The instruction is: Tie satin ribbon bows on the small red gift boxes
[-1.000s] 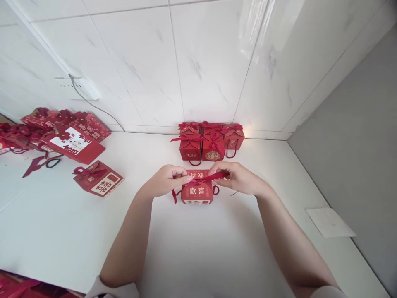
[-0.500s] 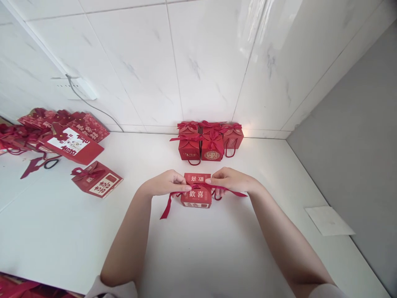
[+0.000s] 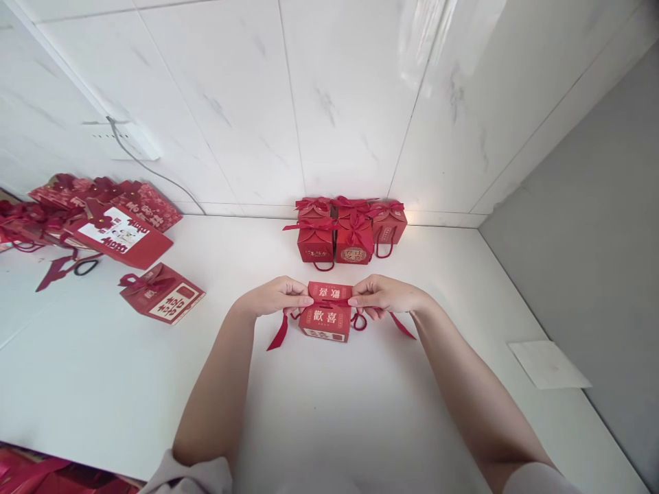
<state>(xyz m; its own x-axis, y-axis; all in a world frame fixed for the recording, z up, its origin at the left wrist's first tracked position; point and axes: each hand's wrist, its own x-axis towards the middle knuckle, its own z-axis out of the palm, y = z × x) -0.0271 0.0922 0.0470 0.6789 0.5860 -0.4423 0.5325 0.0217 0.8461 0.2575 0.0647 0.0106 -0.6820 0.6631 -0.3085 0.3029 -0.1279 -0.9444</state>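
1. I see the red box on the surface, toward its back edge, in front of the tied boxes.
2. My left hand and right hand each pinch the ribbon, thumb against fingers, at opposite sides of the box top.
3. I'd pull evenly and low, so the box isn't crushed; whether the middle is knotted, I can't quite tell.

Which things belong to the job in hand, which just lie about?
In hand:
- ribbon, pinched by left hand and right hand
- red box between them

Lying about:
- tied boxes by wall
- red packaging heap
- lone box near it
- white sheet
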